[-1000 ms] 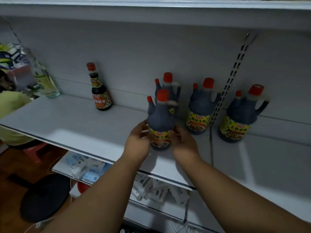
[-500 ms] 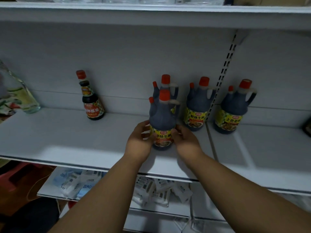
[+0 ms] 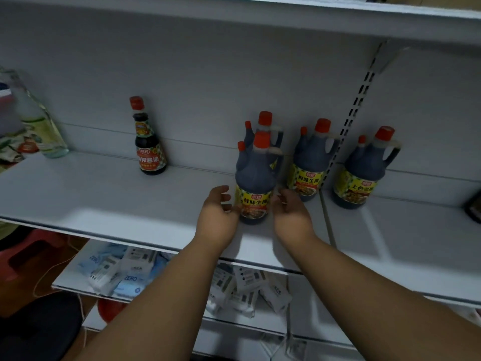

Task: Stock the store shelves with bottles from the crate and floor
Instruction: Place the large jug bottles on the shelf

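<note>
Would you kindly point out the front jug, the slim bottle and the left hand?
front jug point(image 3: 254, 175): head view, dark body.
slim bottle point(image 3: 149, 142): head view, shoulder.
left hand point(image 3: 217, 212): head view, back of hand.

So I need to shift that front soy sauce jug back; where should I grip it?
Take the front soy sauce jug by its loop handle on the right of the neck, coming from the front right. It stands upright, and another jug stands close behind, so a reach from the back is blocked.

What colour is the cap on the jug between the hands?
Red-orange, on the front soy sauce jug; clearest in the head view.
</note>
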### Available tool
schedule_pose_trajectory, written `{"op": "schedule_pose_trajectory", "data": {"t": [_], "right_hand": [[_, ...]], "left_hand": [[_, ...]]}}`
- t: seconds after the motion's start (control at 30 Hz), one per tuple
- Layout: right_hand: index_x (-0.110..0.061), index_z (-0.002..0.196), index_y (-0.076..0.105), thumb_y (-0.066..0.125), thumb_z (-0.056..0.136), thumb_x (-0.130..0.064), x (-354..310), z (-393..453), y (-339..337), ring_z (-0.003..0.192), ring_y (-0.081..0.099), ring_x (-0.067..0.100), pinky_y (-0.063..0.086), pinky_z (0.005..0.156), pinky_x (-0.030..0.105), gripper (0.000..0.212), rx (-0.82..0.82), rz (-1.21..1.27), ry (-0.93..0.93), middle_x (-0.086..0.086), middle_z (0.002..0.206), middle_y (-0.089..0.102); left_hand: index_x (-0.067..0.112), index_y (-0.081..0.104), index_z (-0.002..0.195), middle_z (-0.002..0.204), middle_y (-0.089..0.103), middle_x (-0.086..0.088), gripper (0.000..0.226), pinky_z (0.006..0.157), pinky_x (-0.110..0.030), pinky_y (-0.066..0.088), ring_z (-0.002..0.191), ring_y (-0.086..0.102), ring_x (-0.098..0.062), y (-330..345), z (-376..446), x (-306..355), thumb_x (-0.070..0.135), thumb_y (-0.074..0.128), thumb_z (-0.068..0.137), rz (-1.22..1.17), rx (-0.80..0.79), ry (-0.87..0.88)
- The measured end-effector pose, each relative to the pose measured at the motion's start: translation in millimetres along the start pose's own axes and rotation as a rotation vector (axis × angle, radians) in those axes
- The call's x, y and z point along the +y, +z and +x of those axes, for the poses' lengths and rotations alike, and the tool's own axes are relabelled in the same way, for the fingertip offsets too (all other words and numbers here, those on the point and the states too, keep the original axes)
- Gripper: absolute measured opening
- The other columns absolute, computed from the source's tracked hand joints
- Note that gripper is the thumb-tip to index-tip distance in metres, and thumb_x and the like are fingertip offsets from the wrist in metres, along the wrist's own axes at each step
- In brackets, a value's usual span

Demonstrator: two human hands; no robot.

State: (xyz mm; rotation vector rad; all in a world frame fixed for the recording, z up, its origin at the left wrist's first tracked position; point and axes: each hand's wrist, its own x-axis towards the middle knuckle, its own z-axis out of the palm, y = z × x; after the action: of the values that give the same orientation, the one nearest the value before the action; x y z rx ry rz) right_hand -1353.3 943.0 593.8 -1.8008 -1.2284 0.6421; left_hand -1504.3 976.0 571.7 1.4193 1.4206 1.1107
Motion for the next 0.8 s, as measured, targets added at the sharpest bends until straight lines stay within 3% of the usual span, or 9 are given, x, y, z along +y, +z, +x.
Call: {"op": "schedule_pose_trajectory", "data": {"t": [0.1,0.17,0.3,0.53,0.7,0.8], "right_hand": [[-0.011,0.135,0.051,0.051,0.100,-0.026,-2,-28,0,0.115,0.056,0.029,0.033,0.081,0.021,0.038,0.073,-0.056,-0.022,0.012,0.128,0.060],[-0.012,0.137,0.049,0.052,0.099,-0.030,-7,-54,1,0.115,0.057,0.025,0.036,0.086,0.023,0.043,0.115,-0.094,0.013,0.010,0.130,0.059],[-0.012,0.134,0.050,0.053,0.098,-0.032,-24,-105,4,0.110,0.056,0.018,0.037,0.085,0.023,0.041,0.083,-0.177,-0.020,0.007,0.129,0.058],[-0.015,0.133,0.052,0.056,0.096,-0.034,-37,-158,-14,0.109,0.056,0.015,0.037,0.086,0.023,0.042,0.059,-0.175,-0.071,0.004,0.129,0.058],[-0.016,0.137,0.050,0.052,0.098,-0.030,-18,-168,-23,0.109,0.053,0.013,0.037,0.091,0.024,0.041,-0.051,-0.055,-0.048,0.003,0.134,0.057],[-0.014,0.139,0.048,0.048,0.100,-0.026,-14,-149,-23,0.119,0.052,0.017,0.034,0.091,0.024,0.041,-0.073,-0.004,-0.011,0.004,0.138,0.055]], "left_hand": [[0.024,0.049,0.128,0.113,0.059,0.003,0.040,0.079,-0.026,0.047,0.092,0.059,-0.011,-9,-28,-6,0.016,0.060,0.091,0.073,-0.019,0.075],[0.025,0.050,0.126,0.112,0.058,0.008,0.037,0.078,-0.028,0.049,0.090,0.058,-0.007,-20,-50,-6,0.015,0.056,0.091,0.116,-0.099,0.119],[0.024,0.052,0.127,0.119,0.058,0.006,0.038,0.086,-0.033,0.052,0.097,0.059,-0.012,-46,-89,0,0.013,0.056,0.091,0.163,-0.162,0.192],[0.023,0.049,0.130,0.122,0.055,0.007,0.040,0.088,-0.033,0.052,0.103,0.056,-0.011,-80,-149,13,0.011,0.056,0.092,0.194,-0.244,0.150],[0.026,0.049,0.130,0.125,0.056,0.008,0.040,0.058,-0.018,0.049,0.090,0.058,-0.004,-67,-167,23,0.009,0.053,0.094,0.042,-0.195,0.001],[0.026,0.048,0.134,0.130,0.054,0.008,0.043,0.059,-0.023,0.050,0.078,0.058,-0.006,-54,-153,27,0.009,0.051,0.095,-0.037,-0.148,-0.098]]}}
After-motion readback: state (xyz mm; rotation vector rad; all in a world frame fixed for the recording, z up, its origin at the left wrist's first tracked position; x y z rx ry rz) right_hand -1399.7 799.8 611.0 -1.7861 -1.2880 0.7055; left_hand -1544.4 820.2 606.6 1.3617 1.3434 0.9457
